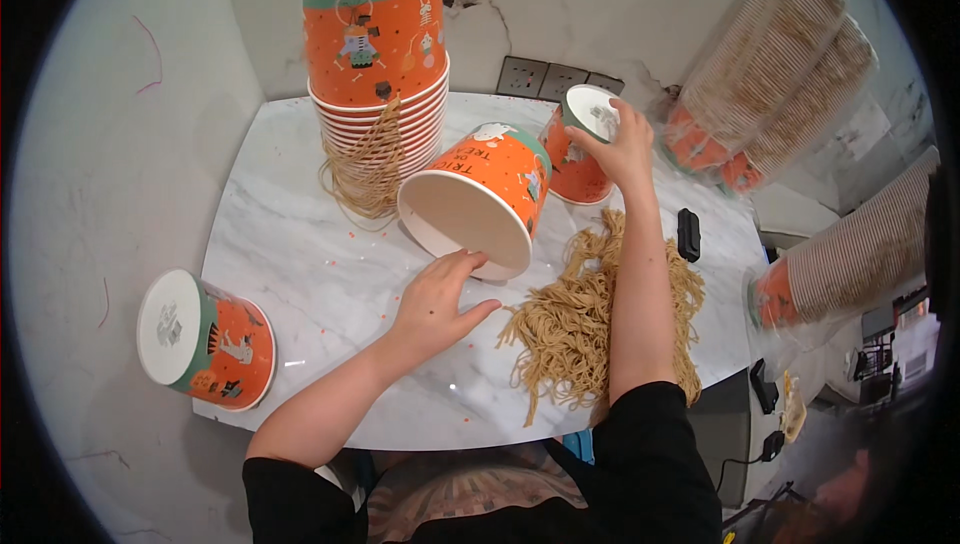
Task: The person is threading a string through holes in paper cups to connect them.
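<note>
An orange paper bucket (487, 194) lies on its side in the middle of the white marble table (300, 274), its open white mouth facing me. My left hand (440, 299) is open, fingers touching the bucket's lower rim. My right hand (625, 144) reaches across and grips the base of another orange bucket (580, 149) standing upside down at the back. A heap of tan twine handles (590, 319) lies on the table under my right forearm.
A tall stack of upside-down orange buckets (378, 54) stands at the back left with twine handles (368, 169) hanging from it. One bucket (205, 339) lies at the table's left front edge. Bagged stacks of buckets (790, 64) lean at the right. A small black object (688, 234) lies beside the twine.
</note>
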